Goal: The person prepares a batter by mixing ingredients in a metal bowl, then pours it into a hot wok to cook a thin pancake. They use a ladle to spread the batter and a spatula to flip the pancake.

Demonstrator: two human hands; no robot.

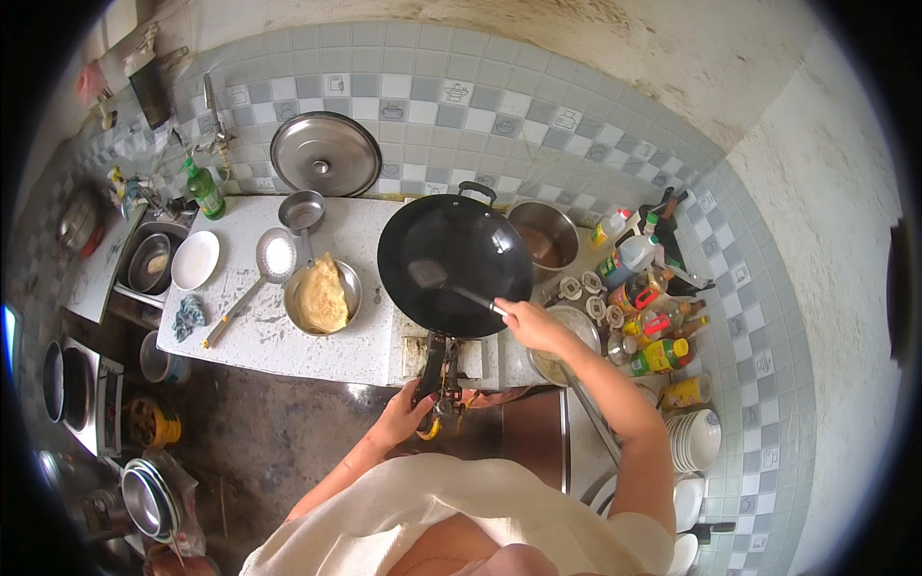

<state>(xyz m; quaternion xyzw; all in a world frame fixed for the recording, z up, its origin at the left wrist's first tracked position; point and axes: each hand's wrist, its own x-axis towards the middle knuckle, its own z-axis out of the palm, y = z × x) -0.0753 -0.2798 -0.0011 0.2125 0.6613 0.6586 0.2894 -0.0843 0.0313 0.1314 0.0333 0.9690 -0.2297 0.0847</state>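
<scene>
My left hand (407, 414) is closed around the long black handle of a wok (472, 223), near the counter's front edge. With my right hand (531, 325) I grip the handle of a spatula (475, 296); its flat blade lies over the wok's dark inner surface, left of the middle. No food shows in the wok. Left of it a metal bowl (353, 284) holds a folded, browned flatbread or pancake (323, 299). A perforated skimmer (276, 253) and a small metal ladle or pan (302, 212) lie behind and beside that bowl.
A metal pot (542, 234) with brown liquid stands right of the wok. Nearer my right arm is a bowl (587, 327) of pale contents, partly hidden. Bottles (659, 356) line the right wall. A large lid (325, 155) leans on the tiles; a white plate (195, 261) and cloth (189, 317) lie left.
</scene>
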